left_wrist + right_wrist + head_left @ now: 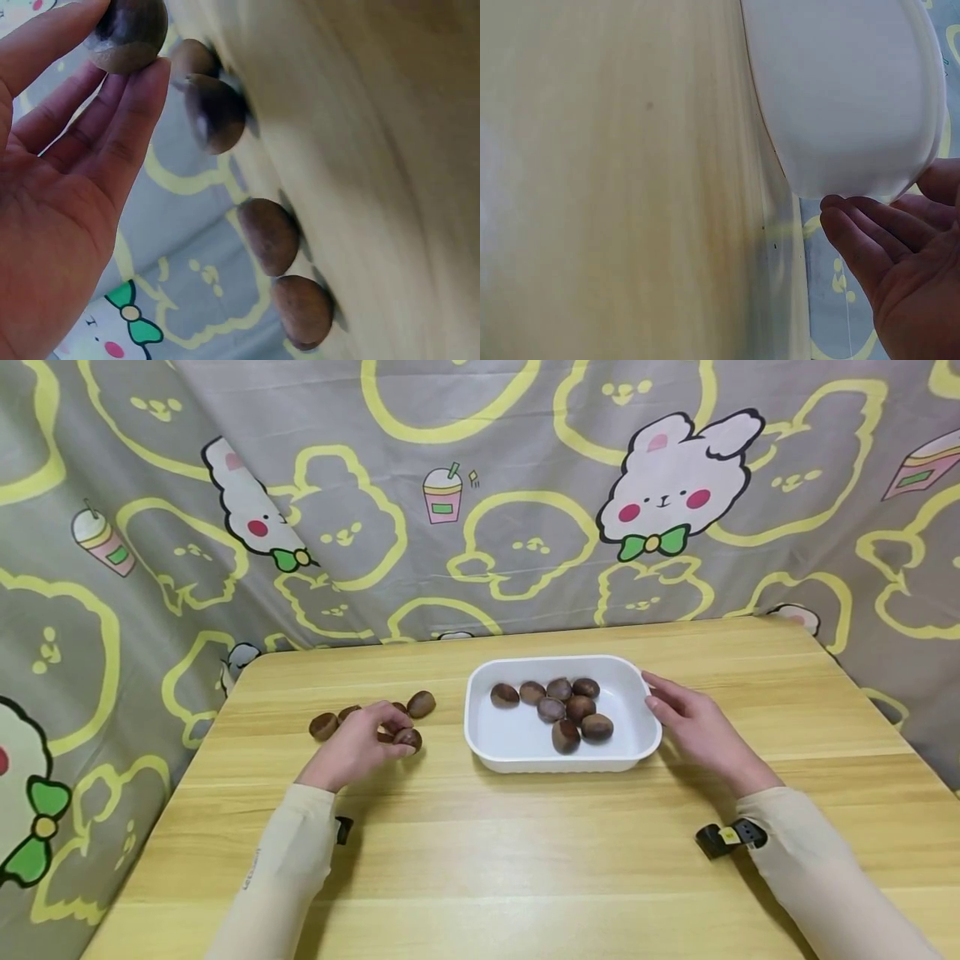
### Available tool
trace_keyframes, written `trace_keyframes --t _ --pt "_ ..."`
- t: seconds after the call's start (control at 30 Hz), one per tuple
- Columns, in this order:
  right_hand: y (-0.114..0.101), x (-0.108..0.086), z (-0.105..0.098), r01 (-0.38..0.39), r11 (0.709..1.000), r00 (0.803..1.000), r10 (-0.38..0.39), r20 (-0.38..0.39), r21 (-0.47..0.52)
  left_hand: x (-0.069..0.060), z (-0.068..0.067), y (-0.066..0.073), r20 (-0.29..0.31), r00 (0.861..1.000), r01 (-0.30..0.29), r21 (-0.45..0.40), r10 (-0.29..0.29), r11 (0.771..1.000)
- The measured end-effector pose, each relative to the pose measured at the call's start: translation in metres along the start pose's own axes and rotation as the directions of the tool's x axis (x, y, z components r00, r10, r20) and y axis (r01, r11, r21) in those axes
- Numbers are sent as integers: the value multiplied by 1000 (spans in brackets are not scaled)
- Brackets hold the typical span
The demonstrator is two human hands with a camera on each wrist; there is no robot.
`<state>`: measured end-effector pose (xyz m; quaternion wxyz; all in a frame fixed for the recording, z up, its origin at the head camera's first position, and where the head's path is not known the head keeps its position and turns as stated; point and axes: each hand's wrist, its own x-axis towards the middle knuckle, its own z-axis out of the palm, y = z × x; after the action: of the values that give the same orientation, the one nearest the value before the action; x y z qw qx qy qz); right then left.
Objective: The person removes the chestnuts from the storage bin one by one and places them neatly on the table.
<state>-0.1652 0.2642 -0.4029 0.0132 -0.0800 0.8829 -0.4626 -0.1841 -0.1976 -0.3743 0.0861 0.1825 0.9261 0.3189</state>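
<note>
My left hand pinches a brown chestnut between thumb and fingertips, at the left of the white dish. In the left wrist view that chestnut is held clear of the wooden surface, with several loose chestnuts lying beyond it. From the head, part of this group is hidden behind the hand; one chestnut lies at its right end. My right hand holds the dish's right end, thumb at the rim and fingers against the outer wall. Several chestnuts sit inside the dish.
Both hands work over a light wooden table. A grey curtain with yellow outlines and white rabbits hangs behind its back edge and along the left side. Black straps with small devices are on the wrists.
</note>
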Motion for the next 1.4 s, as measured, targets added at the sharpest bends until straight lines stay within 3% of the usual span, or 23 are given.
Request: trace_keyframes --t 0.3,0.47,0.7,1.0,1.2,1.4 --pt "-2 -1 -1 -14 1000 1000 14 3 2 3 8 -4 15 1000 -16 53 16 998" --pt "-2 -1 -1 -14 1000 1000 14 2 2 5 11 -3 33 999 1 66 -4 998" --pt "-2 -1 0 -8 1000 1000 8 3 2 6 12 -4 46 999 -30 97 25 995" --pt "-1 -1 0 2 1000 1000 -2 -1 5 5 10 -2 58 998 -20 116 13 993" --pt "-1 0 1 11 1000 1000 -11 -3 13 1 4 -1 31 999 19 86 -22 996" --pt "-2 -1 0 9 1000 1000 -9 -3 8 2 -9 7 -49 998 33 54 -30 998"
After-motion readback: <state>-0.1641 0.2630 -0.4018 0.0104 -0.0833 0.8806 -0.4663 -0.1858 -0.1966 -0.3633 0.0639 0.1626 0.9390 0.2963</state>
